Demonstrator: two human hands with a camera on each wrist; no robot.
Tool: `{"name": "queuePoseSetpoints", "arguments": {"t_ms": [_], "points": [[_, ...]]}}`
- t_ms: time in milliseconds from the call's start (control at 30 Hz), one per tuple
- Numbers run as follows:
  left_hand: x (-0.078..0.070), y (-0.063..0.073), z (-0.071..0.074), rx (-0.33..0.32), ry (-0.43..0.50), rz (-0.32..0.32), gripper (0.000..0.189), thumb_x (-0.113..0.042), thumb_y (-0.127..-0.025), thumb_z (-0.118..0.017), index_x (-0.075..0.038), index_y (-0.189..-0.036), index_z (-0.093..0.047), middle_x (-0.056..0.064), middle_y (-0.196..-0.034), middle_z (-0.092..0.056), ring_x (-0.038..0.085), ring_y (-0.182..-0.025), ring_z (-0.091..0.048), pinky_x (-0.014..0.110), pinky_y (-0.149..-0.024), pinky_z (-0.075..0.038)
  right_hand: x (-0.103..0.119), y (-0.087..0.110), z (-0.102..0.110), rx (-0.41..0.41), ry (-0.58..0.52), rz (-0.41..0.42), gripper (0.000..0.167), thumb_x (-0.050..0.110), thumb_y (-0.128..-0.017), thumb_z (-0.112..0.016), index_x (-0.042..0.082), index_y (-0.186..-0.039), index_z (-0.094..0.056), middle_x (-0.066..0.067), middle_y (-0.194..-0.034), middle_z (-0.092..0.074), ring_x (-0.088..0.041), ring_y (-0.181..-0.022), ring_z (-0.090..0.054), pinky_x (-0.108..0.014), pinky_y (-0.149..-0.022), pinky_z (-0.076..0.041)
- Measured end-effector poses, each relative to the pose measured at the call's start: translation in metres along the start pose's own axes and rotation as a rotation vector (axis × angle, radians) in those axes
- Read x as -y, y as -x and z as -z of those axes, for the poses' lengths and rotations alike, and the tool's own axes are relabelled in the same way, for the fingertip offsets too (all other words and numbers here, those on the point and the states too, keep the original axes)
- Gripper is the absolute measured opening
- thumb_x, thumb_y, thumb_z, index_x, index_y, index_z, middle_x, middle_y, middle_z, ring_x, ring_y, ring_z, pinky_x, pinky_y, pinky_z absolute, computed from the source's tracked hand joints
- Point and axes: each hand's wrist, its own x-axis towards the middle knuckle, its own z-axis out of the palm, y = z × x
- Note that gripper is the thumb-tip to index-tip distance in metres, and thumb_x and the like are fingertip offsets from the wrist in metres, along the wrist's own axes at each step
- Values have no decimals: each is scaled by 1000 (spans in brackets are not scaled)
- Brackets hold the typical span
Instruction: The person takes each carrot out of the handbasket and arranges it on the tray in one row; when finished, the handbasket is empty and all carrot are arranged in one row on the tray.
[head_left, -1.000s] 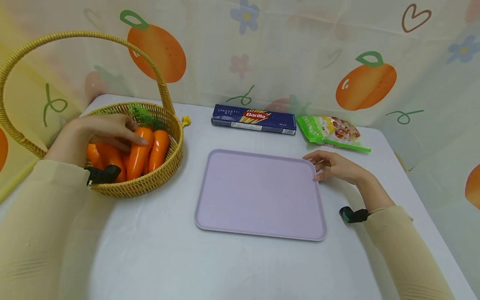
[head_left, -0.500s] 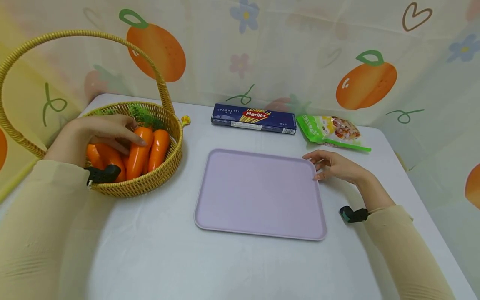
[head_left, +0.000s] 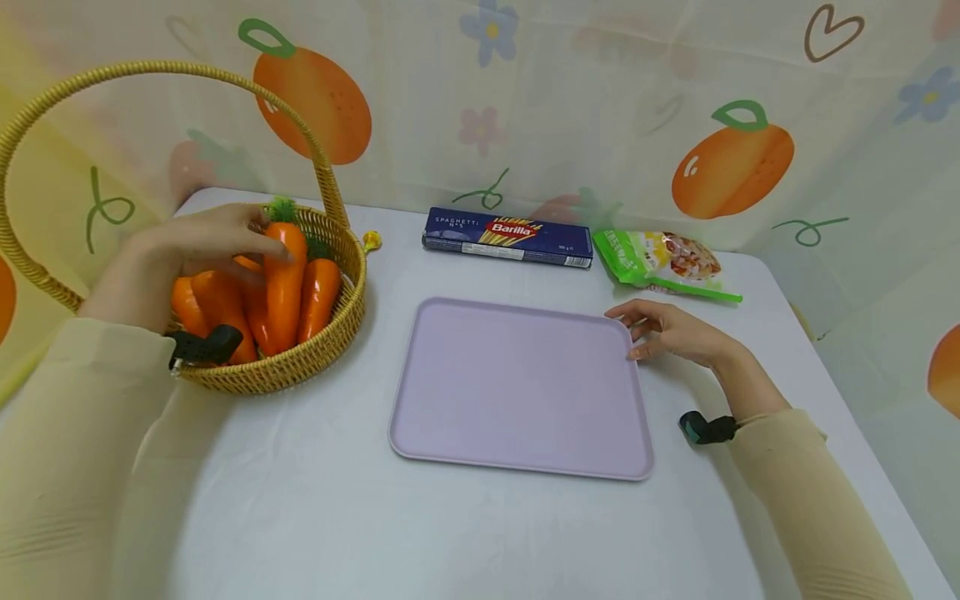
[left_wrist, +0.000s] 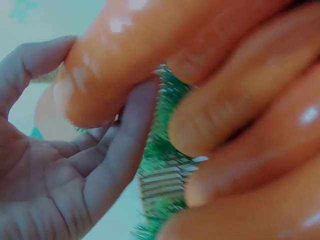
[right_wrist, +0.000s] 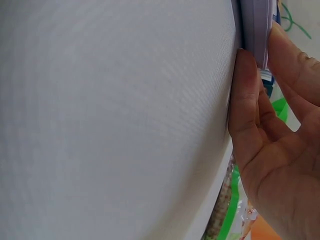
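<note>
An orange carrot with a green top [head_left: 283,292] is gripped by my left hand [head_left: 198,242] over the wicker basket [head_left: 330,333]. In the left wrist view, thumb and fingers lie on both sides of this carrot's [left_wrist: 107,65] blunt end. Several more carrots [head_left: 225,304] lie in the basket below, partly covered by the hand. On the right, my right hand [head_left: 667,333] pinches the far right corner of a pale purple tray [head_left: 525,383]. The right wrist view has the tray's edge [right_wrist: 256,35] between thumb and fingertips, close to the white table.
A blue spaghetti box [head_left: 506,237] lies behind the tray. Right of it is a green food bag [head_left: 667,262]. The basket's tall handle [head_left: 322,167] arches above the left hand. A patterned curtain [head_left: 420,125] hangs along the table's back.
My left hand has risen a little, lifting the carrot so that its green top now shows above the basket's rim. The right hand and the tray have stayed put.
</note>
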Motion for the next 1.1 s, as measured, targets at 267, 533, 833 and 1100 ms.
{"name": "queuePoseSetpoints", "arguments": {"t_ms": [267,533,833,1100], "points": [[-54,30,-16,-118,163,4,49,-28,-98,-60,-7,-127,-27,-6,-89,-54,7,-77,-61,25,-79,-60,0,0,1,-6,9,2,64,8,-83,-74,7,-141,-47,-17,-125,-46,-19,-102,-50,-19,-84,-49],[-72,31,-32,-107,250,-79,39,-25,-97,-62,-10,-119,-34,-6,-92,-56,7,-80,-57,27,-82,-60,0,1,0,1,10,-5,64,9,-84,-73,8,-142,-47,-17,-127,-46,-21,-103,-49,-20,-86,-48],[-98,33,-64,-38,284,-127,39,-20,-97,-61,-5,-123,-37,0,-111,-56,11,-91,-65,30,-84,-61,0,1,-1,5,9,5,64,9,-84,-74,8,-141,-47,-17,-126,-46,-20,-104,-50,-21,-86,-48],[-118,29,-93,1,324,-147,43,-18,-94,-64,-4,-123,-35,7,-114,-55,13,-90,-66,30,-83,-61,0,0,0,6,9,10,64,9,-84,-74,8,-141,-47,-17,-126,-46,-20,-104,-50,-21,-86,-48]]}}
